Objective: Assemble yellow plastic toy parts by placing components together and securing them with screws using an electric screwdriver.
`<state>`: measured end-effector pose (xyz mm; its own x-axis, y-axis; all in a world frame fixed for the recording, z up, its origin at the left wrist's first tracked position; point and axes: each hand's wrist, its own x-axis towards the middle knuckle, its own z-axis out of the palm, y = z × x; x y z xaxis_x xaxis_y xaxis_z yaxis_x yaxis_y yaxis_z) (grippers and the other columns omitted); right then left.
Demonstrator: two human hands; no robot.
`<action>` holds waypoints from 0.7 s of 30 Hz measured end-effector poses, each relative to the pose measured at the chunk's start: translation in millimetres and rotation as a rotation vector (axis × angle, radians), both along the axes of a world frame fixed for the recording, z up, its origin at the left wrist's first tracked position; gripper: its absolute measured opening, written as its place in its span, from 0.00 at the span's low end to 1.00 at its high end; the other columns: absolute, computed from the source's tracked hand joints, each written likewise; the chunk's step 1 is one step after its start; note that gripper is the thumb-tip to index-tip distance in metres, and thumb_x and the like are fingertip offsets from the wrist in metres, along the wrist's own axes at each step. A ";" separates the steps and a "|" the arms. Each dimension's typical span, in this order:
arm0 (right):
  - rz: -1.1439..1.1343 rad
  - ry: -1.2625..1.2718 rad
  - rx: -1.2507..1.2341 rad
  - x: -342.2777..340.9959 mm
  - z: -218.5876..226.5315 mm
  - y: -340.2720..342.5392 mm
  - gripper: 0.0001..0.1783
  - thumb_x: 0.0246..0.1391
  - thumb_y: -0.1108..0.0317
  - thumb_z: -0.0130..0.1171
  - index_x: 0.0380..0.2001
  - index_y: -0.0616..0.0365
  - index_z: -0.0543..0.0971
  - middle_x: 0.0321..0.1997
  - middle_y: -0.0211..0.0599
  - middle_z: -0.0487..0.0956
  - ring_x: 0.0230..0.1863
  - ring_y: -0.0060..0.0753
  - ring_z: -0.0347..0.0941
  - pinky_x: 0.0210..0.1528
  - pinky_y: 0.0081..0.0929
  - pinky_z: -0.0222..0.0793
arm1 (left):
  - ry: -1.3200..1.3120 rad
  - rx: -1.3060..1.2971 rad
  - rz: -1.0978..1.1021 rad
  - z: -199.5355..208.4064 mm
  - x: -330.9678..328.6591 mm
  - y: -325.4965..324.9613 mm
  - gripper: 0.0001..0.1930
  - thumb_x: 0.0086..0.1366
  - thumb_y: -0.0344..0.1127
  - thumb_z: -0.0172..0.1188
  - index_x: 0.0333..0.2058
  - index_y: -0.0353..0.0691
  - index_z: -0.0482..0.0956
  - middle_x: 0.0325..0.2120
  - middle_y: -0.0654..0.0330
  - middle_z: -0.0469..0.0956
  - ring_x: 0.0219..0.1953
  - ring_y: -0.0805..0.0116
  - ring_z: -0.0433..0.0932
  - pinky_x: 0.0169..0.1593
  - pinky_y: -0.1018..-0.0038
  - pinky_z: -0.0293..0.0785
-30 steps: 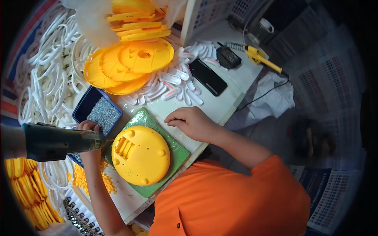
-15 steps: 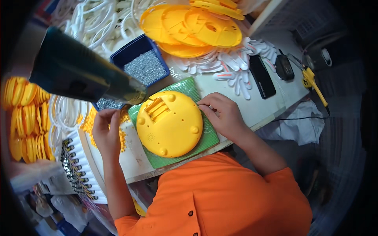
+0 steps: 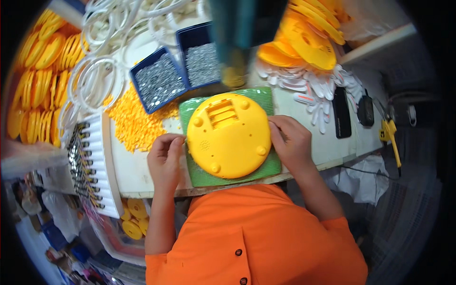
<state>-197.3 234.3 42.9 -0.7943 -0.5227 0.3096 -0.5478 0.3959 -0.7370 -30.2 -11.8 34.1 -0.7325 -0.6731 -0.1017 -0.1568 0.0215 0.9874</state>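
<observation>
A round yellow plastic housing [image 3: 232, 147] lies on a green ribbed mat [image 3: 199, 178]. Its upper face has an open rectangular compartment, round feet and a cluster of small holes. My right hand [image 3: 293, 145] pinches the right edge of the housing between thumb and fingers. At the left edge, my left hand [image 3: 166, 159] is closed, thumb against forefinger, its tips beside the rim. Whatever may be between those fingertips is too small to make out. Small yellow pieces [image 3: 137, 126] lie in a heap on the table just beyond my left hand.
Two blue trays [image 3: 137, 78] of small metal parts stand behind the heap. A dark green column [image 3: 233, 42] hangs over the far middle. White pieces [image 3: 320, 90], a black phone [image 3: 342, 114] and yellow discs [image 3: 304, 42] lie right; white rings [image 3: 97, 78] and a wired white rack [image 3: 102, 166] left.
The view has turned, so the bench appears shifted. My left hand has come from near the small yellow pieces to the housing's left edge. My right hand stays on the right edge.
</observation>
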 end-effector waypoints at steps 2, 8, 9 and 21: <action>-0.022 0.099 0.044 2.0 6.2 2.0 0.06 0.58 0.78 0.61 0.38 0.67 0.83 0.39 0.47 0.84 0.39 0.46 0.83 0.43 0.33 0.78 | 0.004 -0.031 -0.018 -2.5 -4.6 3.8 0.04 0.70 0.27 0.60 0.40 0.33 0.80 0.35 0.62 0.82 0.39 0.78 0.79 0.44 0.79 0.76; 0.031 0.118 0.070 -11.4 17.7 -4.4 0.08 0.57 0.80 0.61 0.40 0.66 0.82 0.39 0.45 0.83 0.40 0.43 0.81 0.45 0.32 0.76 | 0.016 -0.192 -0.058 3.5 -6.5 11.2 0.03 0.67 0.24 0.63 0.39 0.32 0.80 0.39 0.57 0.82 0.44 0.70 0.80 0.49 0.75 0.77; 0.048 0.156 0.068 -20.6 20.0 -10.1 0.08 0.56 0.80 0.61 0.40 0.66 0.81 0.38 0.45 0.83 0.39 0.42 0.80 0.45 0.31 0.75 | -0.017 -0.231 -0.077 3.8 -5.1 11.4 0.03 0.67 0.23 0.62 0.39 0.32 0.80 0.42 0.57 0.82 0.46 0.69 0.79 0.52 0.74 0.75; 0.453 0.479 0.333 -131.6 2.5 -133.9 0.07 0.59 0.67 0.64 0.38 0.59 0.82 0.39 0.40 0.78 0.43 0.46 0.75 0.46 0.39 0.73 | 0.033 -0.755 -0.138 6.1 17.4 20.3 0.13 0.62 0.23 0.62 0.47 0.36 0.81 0.49 0.50 0.81 0.51 0.50 0.79 0.54 0.62 0.76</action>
<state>-328.9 100.4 45.4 -0.2958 -0.8944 0.3356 -0.9422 0.2153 -0.2566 -12.8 8.5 40.2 -0.8096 -0.4534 0.3728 -0.0743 0.7092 0.7011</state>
